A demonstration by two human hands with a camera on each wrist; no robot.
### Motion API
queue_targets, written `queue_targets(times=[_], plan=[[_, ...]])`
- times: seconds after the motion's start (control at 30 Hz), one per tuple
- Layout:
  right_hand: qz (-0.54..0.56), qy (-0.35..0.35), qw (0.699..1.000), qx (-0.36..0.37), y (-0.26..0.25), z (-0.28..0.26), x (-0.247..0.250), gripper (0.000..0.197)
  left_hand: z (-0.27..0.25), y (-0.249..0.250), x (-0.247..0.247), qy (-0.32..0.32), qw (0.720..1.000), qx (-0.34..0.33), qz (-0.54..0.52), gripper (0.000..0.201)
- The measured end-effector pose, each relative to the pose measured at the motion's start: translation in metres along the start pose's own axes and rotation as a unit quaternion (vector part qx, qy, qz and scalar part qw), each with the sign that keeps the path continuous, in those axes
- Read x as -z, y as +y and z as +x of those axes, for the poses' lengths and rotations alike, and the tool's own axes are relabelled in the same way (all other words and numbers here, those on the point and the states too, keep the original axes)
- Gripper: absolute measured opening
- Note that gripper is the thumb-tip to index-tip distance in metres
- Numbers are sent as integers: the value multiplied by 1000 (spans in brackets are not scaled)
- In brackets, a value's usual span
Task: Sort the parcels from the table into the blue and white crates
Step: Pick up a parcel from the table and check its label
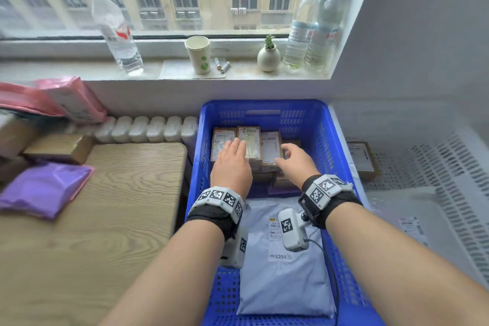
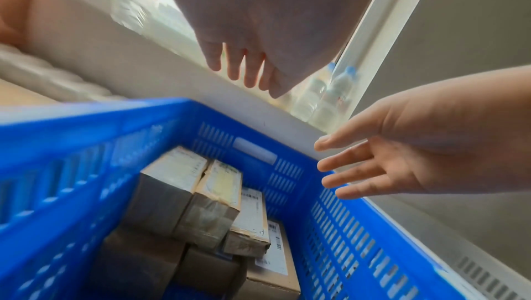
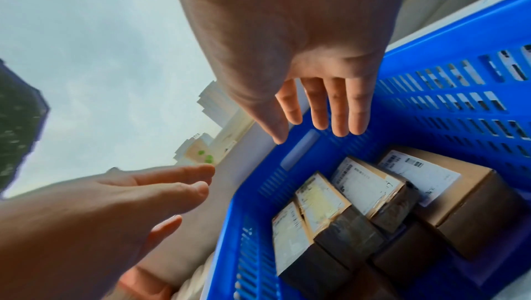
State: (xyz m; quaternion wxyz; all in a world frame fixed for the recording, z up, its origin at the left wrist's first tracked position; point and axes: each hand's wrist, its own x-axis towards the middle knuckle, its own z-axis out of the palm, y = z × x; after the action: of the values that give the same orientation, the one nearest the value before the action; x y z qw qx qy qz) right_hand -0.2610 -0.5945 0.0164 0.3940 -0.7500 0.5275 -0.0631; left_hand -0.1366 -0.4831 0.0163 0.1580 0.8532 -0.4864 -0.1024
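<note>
The blue crate (image 1: 201, 140) stands in front of me with several taped brown boxes (image 1: 270, 145) packed at its far end and a grey mailer bag (image 1: 280, 280) at its near end. My left hand (image 1: 234, 151) hovers above the boxes with straight fingers and holds nothing. My right hand (image 1: 287, 155) hangs beside it, fingers loosely spread, also with nothing in it. In the left wrist view both hands (image 2: 244, 70) (image 2: 359, 164) are above the boxes (image 2: 218, 182), clear of them. The right wrist view shows the same over the crate (image 3: 459, 43).
The white crate (image 1: 449, 167) at the right holds a brown box (image 1: 362, 159) and a pale mailer. On the wooden table (image 1: 105, 206) at the left lie a purple mailer (image 1: 45, 188), a brown box (image 1: 58, 147) and pink mailers (image 1: 66, 98). Bottles and a cup stand on the windowsill.
</note>
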Motion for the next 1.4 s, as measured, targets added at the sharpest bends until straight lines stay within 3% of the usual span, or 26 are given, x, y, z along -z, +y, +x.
queue_targets(times=[0.37, 0.63, 0.83, 1.13, 1.4], plan=[[-24, -25, 993, 117, -40, -127, 3, 55, -130, -30, 57, 57, 994, 94, -17, 50], [-29, -49, 978, 200, -107, -199, -48, 53, -196, -94, 102, 110, 985, 136, -10, 50], [-35, -75, 969, 232, -180, -243, -123, 54, -251, -183, 144, 125, 978, 169, -9, 50], [-19, -134, 961, 243, -286, -340, -294, 50, -362, -358, 218, 110, 967, 229, -14, 50], [-44, -169, 956, 234, -339, -364, -373, 54, -382, -450, 247, 100, 957, 266, -52, 49]])
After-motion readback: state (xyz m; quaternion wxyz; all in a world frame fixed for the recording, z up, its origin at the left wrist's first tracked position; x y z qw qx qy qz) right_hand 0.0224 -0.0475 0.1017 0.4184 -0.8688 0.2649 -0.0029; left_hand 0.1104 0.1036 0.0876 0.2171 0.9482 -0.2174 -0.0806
